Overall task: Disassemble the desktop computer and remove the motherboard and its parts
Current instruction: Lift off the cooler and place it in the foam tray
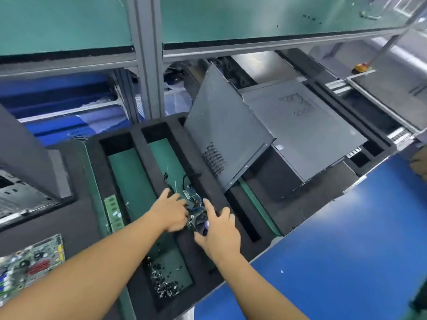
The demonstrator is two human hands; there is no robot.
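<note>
**Desk:** What have your hands got?

**Me:** My left hand has its fingers curled onto the left side of the fan, with the thumb stuck out. My right hand holds the same fan between thumb and forefinger, and its other fingers are spread on the foam divider.

**Desk:** Where is that?

**Me:** It's over the middle compartment of the black foam tray. The fan's cables trail away on the green floor, and loose black screws lie at the near end.

**Desk:** And the motherboard?

**Me:** The motherboard is out of the case, lying flat at my far left. A green memory stick lies at the tray's left edge. Beyond the tray, a grey side panel leans tilted against the computer case, which lies flat.
</note>
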